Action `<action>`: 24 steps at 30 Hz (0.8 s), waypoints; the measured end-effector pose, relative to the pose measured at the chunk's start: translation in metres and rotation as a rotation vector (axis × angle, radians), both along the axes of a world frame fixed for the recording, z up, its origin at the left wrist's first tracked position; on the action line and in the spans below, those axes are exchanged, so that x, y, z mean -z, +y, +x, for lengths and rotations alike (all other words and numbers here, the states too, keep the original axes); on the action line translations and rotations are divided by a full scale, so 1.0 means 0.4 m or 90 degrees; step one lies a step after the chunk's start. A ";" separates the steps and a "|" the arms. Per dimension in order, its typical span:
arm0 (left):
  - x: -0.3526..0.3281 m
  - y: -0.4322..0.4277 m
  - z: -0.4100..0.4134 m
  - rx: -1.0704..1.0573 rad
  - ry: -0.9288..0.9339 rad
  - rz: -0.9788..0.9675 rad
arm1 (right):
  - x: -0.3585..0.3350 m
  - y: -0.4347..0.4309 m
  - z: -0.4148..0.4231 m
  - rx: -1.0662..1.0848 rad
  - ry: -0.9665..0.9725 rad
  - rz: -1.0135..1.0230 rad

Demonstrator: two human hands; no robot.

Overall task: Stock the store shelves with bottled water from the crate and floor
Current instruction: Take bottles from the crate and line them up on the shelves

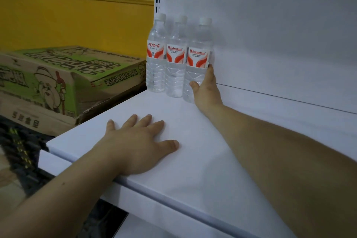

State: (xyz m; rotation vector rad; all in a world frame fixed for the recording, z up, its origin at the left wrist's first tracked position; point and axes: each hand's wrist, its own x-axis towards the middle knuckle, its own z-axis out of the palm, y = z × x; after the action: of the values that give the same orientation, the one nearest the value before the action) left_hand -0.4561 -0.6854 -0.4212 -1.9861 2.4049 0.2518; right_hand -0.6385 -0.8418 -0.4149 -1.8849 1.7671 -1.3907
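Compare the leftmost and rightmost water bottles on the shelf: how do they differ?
The leftmost bottle shows Chinese characters on its label; the rightmost bottle shows Wahaha in Latin letters. The leftmost bottle stands free at the left edge of the shelf; the right hand holds the rightmost bottle low down. Both are upright, clear and white-capped, with red-and-white labels.

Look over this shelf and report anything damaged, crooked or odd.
The cardboard box beside the shelf has a torn, crumpled lower corner. The left bottle shows a different label face than the middle bottle and right bottle. All three stand upright; nothing spilled.
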 end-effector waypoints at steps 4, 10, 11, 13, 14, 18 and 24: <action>0.001 0.001 0.001 -0.001 0.011 -0.004 | 0.006 -0.008 -0.001 0.012 0.012 0.006; 0.001 0.002 -0.001 0.011 0.018 -0.025 | -0.035 0.025 -0.008 0.015 0.006 0.098; -0.002 0.003 -0.002 0.010 0.018 -0.029 | -0.046 0.043 -0.015 0.026 0.036 0.131; -0.006 0.005 -0.003 0.009 0.024 -0.035 | -0.069 0.092 -0.037 0.038 0.141 0.199; -0.009 0.008 -0.003 0.008 0.037 -0.041 | -0.080 0.122 -0.051 0.034 0.207 0.230; -0.028 0.042 -0.003 0.010 0.126 -0.094 | -0.123 0.282 -0.134 0.044 0.372 0.334; -0.080 0.183 -0.095 0.063 0.131 0.066 | -0.189 0.562 -0.278 0.096 0.401 0.419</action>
State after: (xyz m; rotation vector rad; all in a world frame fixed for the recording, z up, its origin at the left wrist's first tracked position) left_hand -0.4943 -0.6123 -0.3893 -1.8762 2.5407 0.5927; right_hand -0.7497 -0.6169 -0.3392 -1.9113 2.2860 -0.1347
